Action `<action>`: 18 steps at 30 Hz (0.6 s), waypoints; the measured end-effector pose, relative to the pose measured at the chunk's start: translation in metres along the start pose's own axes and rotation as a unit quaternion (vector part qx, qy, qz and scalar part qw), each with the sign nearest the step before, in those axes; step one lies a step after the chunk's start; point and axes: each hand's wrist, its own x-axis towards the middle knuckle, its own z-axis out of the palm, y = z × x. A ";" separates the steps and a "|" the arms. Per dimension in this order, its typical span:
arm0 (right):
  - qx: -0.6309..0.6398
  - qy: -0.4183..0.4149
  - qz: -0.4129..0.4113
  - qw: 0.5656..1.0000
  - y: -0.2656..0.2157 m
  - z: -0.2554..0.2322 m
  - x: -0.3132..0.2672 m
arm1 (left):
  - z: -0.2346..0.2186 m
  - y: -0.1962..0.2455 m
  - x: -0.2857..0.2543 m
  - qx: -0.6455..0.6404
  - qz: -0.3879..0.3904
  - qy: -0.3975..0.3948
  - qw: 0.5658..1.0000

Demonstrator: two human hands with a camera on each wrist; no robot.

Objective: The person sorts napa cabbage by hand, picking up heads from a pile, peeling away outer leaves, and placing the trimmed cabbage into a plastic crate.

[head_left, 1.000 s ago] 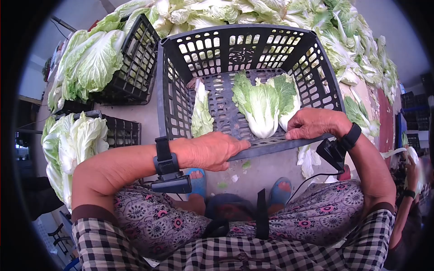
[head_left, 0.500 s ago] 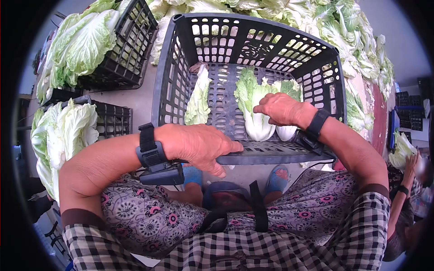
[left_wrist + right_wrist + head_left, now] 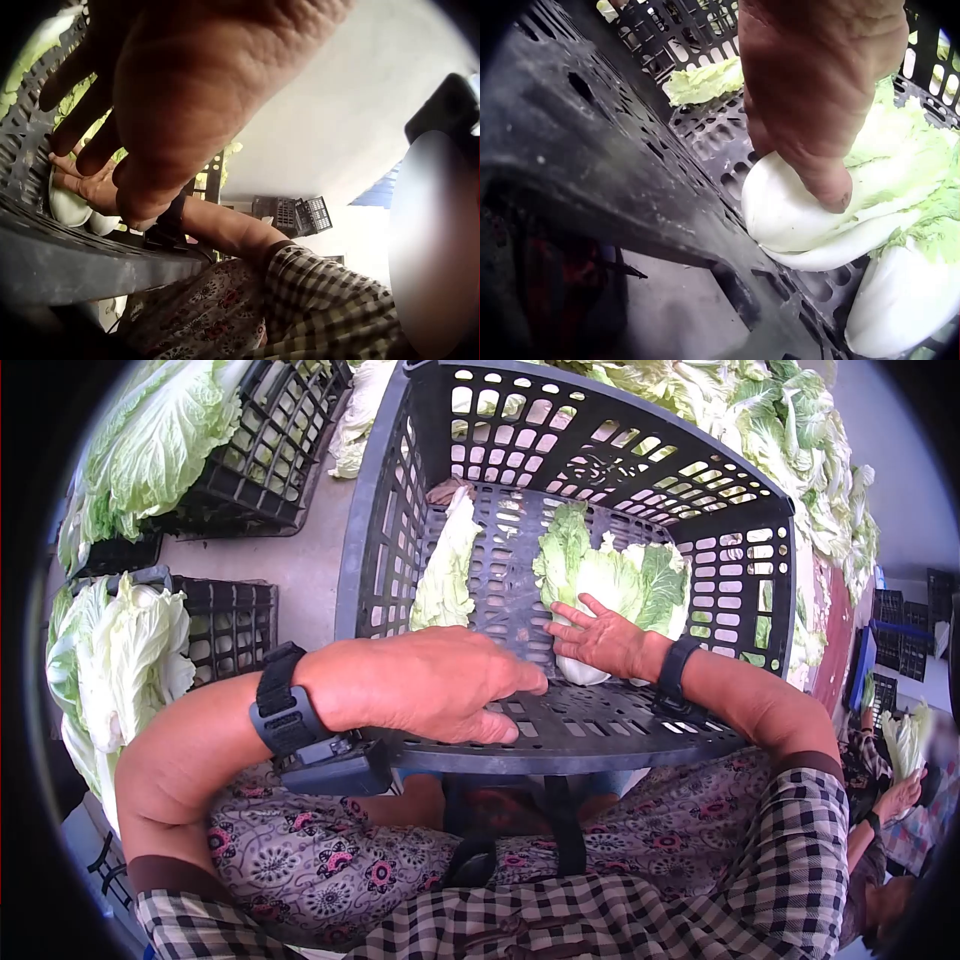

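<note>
A black plastic crate (image 3: 560,760) with slotted walls stands against the person's lap. Two heads of Chinese cabbage lie in its right half, leaves toward the far wall: one cabbage (image 3: 780,214) under the right hand, a second cabbage (image 3: 900,304) beside it. The right hand (image 3: 608,640) spreads its fingers over the first one, its thumb lying along the white base in the right wrist view. Above the crate's near wall, toward the left, is the left hand (image 3: 420,685), its fingers extended and gripping nothing. A pale leafy piece (image 3: 445,565) lies at the crate's left side.
Two more crates stand at the left, an upper crate (image 3: 265,455) and a lower crate (image 3: 230,620), with cabbages beside or on them. A large cabbage heap (image 3: 800,460) spreads behind and to the right. Another person's hand (image 3: 900,792) holds a cabbage at the far right.
The right hand has gone from the crate's near rim onto the cabbage and spread its fingers. The crate has shifted closer to the lap. The left hand's fingers have straightened off the rim.
</note>
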 end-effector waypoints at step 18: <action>0.574 0.356 0.244 0.696 0.037 -0.155 -0.095 | -0.017 -0.013 0.033 -0.094 0.028 0.330 0.939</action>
